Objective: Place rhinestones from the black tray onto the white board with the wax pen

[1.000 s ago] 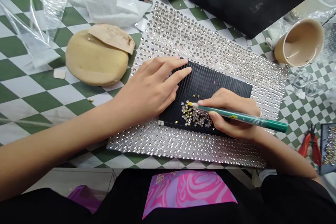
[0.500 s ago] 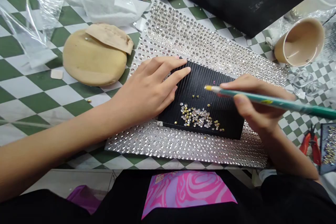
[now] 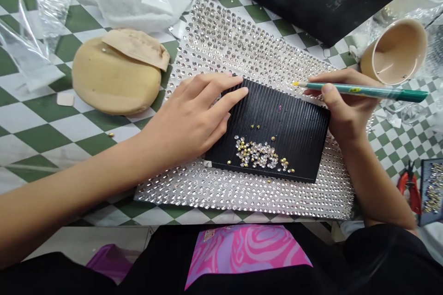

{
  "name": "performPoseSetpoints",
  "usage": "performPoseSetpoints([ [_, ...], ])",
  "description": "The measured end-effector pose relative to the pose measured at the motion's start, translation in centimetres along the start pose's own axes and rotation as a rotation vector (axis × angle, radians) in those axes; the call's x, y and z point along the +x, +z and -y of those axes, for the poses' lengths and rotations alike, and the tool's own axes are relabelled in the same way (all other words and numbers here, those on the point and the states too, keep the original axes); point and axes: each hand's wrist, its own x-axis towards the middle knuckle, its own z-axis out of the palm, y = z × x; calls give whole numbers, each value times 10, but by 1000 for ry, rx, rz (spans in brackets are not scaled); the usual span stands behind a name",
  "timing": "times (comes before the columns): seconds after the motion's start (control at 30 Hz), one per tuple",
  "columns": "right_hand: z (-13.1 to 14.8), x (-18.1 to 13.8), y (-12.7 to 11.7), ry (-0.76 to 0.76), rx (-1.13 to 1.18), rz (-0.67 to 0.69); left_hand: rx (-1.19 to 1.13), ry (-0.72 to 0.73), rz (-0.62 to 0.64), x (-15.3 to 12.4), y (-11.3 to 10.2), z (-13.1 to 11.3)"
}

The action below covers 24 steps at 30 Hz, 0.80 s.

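Observation:
My right hand (image 3: 349, 101) pinches a green pencil (image 3: 367, 91) with a yellow tip. That tip is over the sheet of rhinestones (image 3: 242, 41), just past the far edge of a black ridged tray (image 3: 273, 106). My left hand (image 3: 199, 110) lies over the tray's left end, fingers stretched out and apart; its thumb is not clear to see. Loose rhinestones (image 3: 259, 153), some clear side up and some gold side up, are heaped near the tray's front edge. The tray rests on the sheet and hides its middle rows.
Left of the sheet sits a round tan pad (image 3: 116, 76) with a fabric flap. Clear plastic wrap (image 3: 38, 50) lies farther left. A black box (image 3: 321, 0) stands at the back, a beige cup (image 3: 394, 53) to its right. Red-handled pliers (image 3: 410, 189) are at the right.
My right hand has moved with the pencil away from above the tray, to its far right over the rhinestone sheet. My left hand stays on the tray. The view has shifted slightly.

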Motion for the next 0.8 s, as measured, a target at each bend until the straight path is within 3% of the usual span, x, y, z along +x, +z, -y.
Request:
performPoseSetpoints([
  [0.37, -2, 1, 3, -63, 92, -27, 19, 29, -14, -1, 2, 2],
  [0.53, 30, -2, -6, -140, 80, -54, 53, 43, -23, -1, 1, 1],
  [0.67, 67, -15, -3, -196, 35, 216, 70, 44, -20, -1, 1, 1],
  [0.8, 74, -26, 11, -224, 83, 423, 74, 53, -24, -1, 3, 2],
])
